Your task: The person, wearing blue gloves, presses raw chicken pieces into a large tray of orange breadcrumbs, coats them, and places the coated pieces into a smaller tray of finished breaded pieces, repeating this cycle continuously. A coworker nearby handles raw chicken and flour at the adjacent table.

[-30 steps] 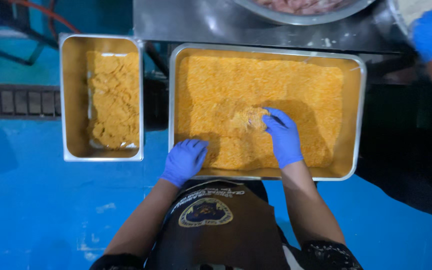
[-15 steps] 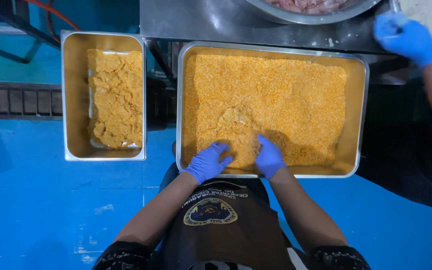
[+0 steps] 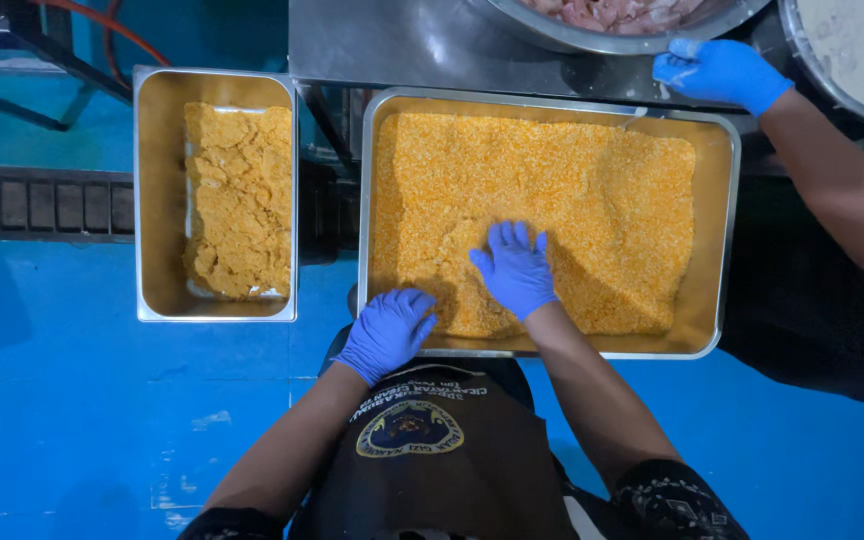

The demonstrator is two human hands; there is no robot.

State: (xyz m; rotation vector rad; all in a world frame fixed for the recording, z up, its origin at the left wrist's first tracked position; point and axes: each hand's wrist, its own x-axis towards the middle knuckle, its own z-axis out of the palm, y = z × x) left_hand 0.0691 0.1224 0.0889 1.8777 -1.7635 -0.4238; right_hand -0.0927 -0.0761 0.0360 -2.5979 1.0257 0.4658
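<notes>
Blue floor; steel tray (image 3: 722,230) of orange breadcrumbs (image 3: 592,190).

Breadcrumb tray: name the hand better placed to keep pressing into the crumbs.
Right. The right hand lies flat on the crumbs mid-tray, while the left hand rests at the large tray's near edge.

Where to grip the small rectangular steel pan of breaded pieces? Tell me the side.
Take the small rectangular steel pan by its two long rims, from above, one hand per side. Its flat rolled lip overhangs all round, and the left wall stands bare inside, clear of the breaded pieces.
</notes>
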